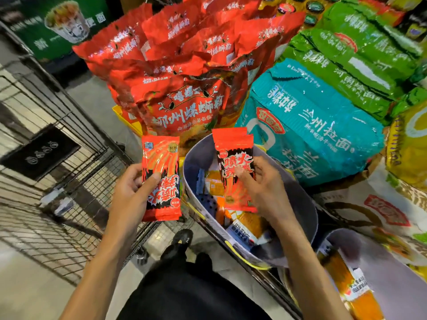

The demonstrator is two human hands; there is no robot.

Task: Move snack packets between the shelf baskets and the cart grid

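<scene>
My left hand (134,188) grips a red and black snack packet (161,162) upright, held over the gap between the cart and the shelf. My right hand (265,181) pinches a matching red snack packet (233,153), possibly two stacked, above a grey basket (307,204) on the shelf. Inside that basket lie several orange and white packets (245,225). The black wire cart grid (69,181) stands at the left, below my left hand.
Large red noodle bags (184,65) pile up behind the basket, with teal bags (312,116) and green bags (358,54) to the right. A second grey basket (379,269) with orange packets sits at the lower right. My dark trousers and shoe show below.
</scene>
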